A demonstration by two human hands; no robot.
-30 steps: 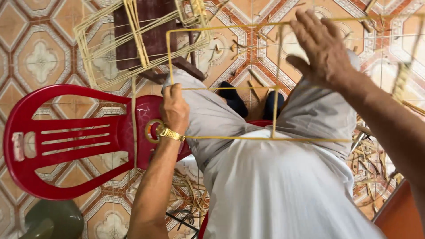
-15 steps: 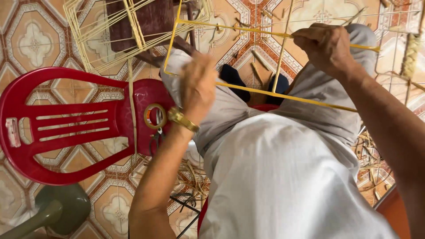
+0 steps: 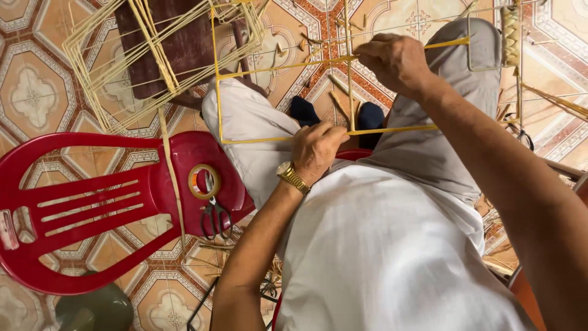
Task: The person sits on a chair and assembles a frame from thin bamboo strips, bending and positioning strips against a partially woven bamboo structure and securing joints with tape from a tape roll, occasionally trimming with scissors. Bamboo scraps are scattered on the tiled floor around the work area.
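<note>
I sit with a yellow wire frame resting across my knees. My left hand, with a gold watch on its wrist, grips the frame's lower bar near the middle. My right hand pinches the upper bar where an upright rod crosses it. The frame is a box of thin yellow rods, open on all sides. My grey trousers and white shirt fill the lower middle of the view.
A red plastic chair lies to my left, with a roll of tape and scissors on its seat. A stack of similar yellow frames rests on a brown stool. Bamboo scraps litter the patterned tile floor.
My left hand dropped from the chair's edge to the frame's lower bar. My right hand closed on the upper bar. The frame tilted and came closer over my knees.
</note>
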